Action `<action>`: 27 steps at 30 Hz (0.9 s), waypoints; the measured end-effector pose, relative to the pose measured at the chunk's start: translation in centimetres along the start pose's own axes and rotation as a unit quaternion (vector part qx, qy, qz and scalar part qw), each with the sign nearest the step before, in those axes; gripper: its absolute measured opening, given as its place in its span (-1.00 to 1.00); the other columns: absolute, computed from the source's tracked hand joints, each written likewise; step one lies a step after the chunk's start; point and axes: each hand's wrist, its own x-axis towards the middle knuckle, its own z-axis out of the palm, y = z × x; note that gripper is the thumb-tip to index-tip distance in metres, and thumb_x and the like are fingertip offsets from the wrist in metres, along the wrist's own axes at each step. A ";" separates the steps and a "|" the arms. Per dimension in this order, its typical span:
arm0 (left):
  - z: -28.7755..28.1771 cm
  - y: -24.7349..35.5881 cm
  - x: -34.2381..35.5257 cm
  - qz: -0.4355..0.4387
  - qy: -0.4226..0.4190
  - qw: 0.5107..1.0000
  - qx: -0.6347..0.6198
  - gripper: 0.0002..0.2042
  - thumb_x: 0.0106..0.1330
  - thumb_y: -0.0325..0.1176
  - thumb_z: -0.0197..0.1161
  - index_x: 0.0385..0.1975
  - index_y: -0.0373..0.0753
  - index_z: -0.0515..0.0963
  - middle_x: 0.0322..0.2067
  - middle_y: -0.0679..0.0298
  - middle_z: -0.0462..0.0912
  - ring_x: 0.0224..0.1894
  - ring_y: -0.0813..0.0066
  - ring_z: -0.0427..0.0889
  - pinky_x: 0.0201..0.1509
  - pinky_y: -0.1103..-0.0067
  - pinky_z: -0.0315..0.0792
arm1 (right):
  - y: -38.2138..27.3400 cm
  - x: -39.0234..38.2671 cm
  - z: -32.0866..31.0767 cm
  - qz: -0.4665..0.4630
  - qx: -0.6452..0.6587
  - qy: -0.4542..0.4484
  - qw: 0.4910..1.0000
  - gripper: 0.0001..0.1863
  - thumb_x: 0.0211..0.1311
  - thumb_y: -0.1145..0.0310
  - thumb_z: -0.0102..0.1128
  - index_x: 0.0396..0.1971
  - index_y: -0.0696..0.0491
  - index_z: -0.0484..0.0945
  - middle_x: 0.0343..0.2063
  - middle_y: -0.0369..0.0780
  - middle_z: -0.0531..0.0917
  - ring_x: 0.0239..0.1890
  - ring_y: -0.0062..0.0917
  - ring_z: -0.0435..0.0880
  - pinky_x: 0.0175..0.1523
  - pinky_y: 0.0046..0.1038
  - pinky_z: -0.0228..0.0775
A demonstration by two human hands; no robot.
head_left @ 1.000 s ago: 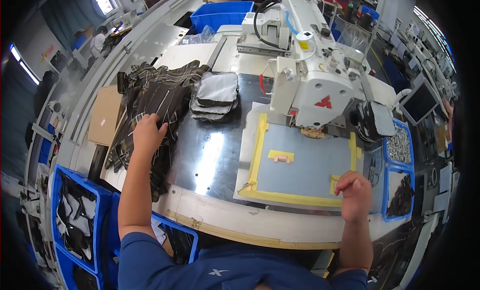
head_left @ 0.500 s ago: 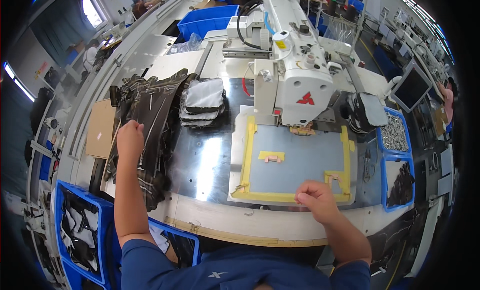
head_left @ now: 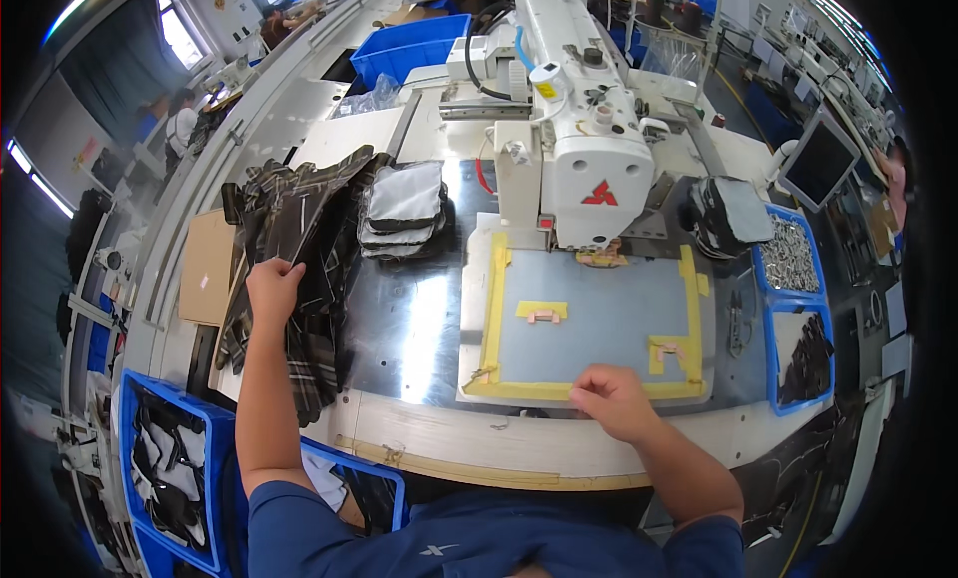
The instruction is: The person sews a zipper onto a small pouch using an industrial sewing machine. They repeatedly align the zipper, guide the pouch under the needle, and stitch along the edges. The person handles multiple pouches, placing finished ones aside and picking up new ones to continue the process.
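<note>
My left hand (head_left: 273, 291) is closed at the dark plaid fabric piece (head_left: 294, 214), its thumb and forefinger pinched on the cloth. More plaid cloth lies under and below it, with lighter stripes showing. My right hand (head_left: 611, 402) hovers over the near edge of a grey template plate (head_left: 599, 329) framed in yellow tape. Its fingers are curled together, and whatever they may hold is hidden. Behind the plate stands the white head of a sewing machine (head_left: 597, 169). A stack of grey-faced, dark-edged fabric pieces (head_left: 406, 197) sits right of the plaid cloth.
Another stack of grey-faced pieces (head_left: 733, 211) lies right of the machine. Beyond it are blue trays, one with metal parts (head_left: 788, 257), one with dark strips (head_left: 804, 364). Snips (head_left: 736, 324) lie beside them. A blue bin (head_left: 175, 458) stands lower left, a monitor (head_left: 820, 164) far right.
My left hand has drawn the top fabric piece up and back, baring more striped plaid cloth below. My right hand has shifted slightly left. The whole view has tilted a little.
</note>
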 end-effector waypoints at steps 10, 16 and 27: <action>-3.1 -0.8 0.9 -0.048 -0.033 0.972 -0.226 -0.68 0.42 -0.24 0.48 -0.51 -0.25 0.55 -0.53 0.50 0.50 -0.43 0.76 0.31 -0.36 0.60 0.16 | -0.6 0.2 0.5 -0.012 -0.009 -0.003 1.000 -0.83 0.40 0.38 0.42 -0.32 0.18 0.70 -0.48 -0.36 0.67 -0.44 -0.77 0.55 -0.32 -0.58 0.42; -8.9 14.6 -6.6 0.095 -0.077 0.944 -0.305 -0.83 0.45 -0.46 0.33 -0.40 -0.34 0.55 -0.34 0.34 0.67 -0.36 0.69 0.42 -0.28 0.60 0.33 | -5.7 -0.1 1.2 -0.057 -0.125 -0.092 0.986 -0.57 0.41 0.20 0.45 0.11 0.16 0.64 -0.07 -0.17 0.77 -0.09 -0.53 0.76 -0.06 -0.43 0.64; 2.8 26.1 -13.0 0.101 -0.440 0.741 -0.497 -0.77 0.54 -0.33 0.28 0.03 -0.34 0.64 0.11 0.00 0.72 0.16 0.32 0.71 0.27 0.37 0.52 | -6.0 -1.7 0.2 -0.017 0.207 -0.007 0.978 -0.46 0.44 0.48 0.33 0.37 0.17 0.45 0.22 -0.21 0.65 0.28 -0.48 0.60 0.40 -0.32 0.44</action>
